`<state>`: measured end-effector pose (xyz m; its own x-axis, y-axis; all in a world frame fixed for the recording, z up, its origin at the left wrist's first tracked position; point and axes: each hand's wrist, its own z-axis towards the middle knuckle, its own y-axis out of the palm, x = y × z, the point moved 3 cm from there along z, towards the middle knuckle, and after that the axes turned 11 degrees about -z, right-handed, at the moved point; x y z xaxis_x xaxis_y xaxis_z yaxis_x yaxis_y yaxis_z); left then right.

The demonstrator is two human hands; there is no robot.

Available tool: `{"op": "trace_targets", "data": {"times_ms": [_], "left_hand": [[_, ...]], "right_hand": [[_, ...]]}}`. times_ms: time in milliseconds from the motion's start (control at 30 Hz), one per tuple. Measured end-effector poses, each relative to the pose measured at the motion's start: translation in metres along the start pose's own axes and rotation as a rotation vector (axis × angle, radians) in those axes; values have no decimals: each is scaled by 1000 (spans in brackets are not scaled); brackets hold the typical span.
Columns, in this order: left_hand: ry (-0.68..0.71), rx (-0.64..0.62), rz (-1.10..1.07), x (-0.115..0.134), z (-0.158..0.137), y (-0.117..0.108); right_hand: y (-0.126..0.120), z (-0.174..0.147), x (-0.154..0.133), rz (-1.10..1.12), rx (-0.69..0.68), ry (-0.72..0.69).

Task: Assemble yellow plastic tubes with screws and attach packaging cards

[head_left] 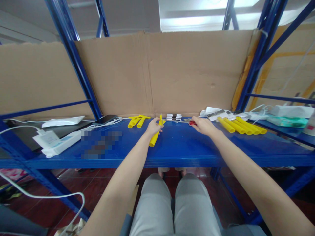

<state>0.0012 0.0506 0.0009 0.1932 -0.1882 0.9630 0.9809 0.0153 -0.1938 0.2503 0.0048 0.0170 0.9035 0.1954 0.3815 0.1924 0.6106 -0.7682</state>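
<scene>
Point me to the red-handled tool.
In the head view, the red-handled tool is in the right hand, right of centre over the blue shelf, between the white stacks and the right-side row of yellow tubes.

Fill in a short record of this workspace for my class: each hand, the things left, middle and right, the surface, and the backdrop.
Left hand: holds yellow tube piece
Right hand: on red tool, partly hidden
Left side: yellow T-shaped pieces; white power strip
Middle back: black-and-white stack
Right side: yellow tubes in a row
Surface: blue shelf
Backdrop: cardboard panel
</scene>
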Motion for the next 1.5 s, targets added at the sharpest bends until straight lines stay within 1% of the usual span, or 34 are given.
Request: {"op": "trace_targets", "data": {"times_ms": [100, 400, 467, 633, 800, 1000, 1100, 1300, 1500], "left_hand": [[16, 0, 6, -1, 1, -1], [15, 8, 29, 0, 2, -1], [18, 15, 30, -1, 1, -1], [24, 11, 34, -3, 2, -1], [20, 9, 31, -3, 3, -2], [11, -1, 39, -3, 4, -1], [24, -11, 49, -4, 5, -1], [23, -8, 62, -5, 7, -3], [9, -27, 88, -5, 7, -2]], "right_hand": [[1, 0, 1, 35, 22, -23], [3, 1, 0, 71, 8, 9], [4, 1, 1, 59, 24, 11], [2, 0, 0, 38, 76, -39], [-1, -1, -2, 49, 31, -12], [1, 0, -1, 106, 27, 29], [3, 1, 1, 84, 14, 46], [1, 0, 1, 41, 47, -12], [-1, -1, 0, 39, 37, 28]]}}
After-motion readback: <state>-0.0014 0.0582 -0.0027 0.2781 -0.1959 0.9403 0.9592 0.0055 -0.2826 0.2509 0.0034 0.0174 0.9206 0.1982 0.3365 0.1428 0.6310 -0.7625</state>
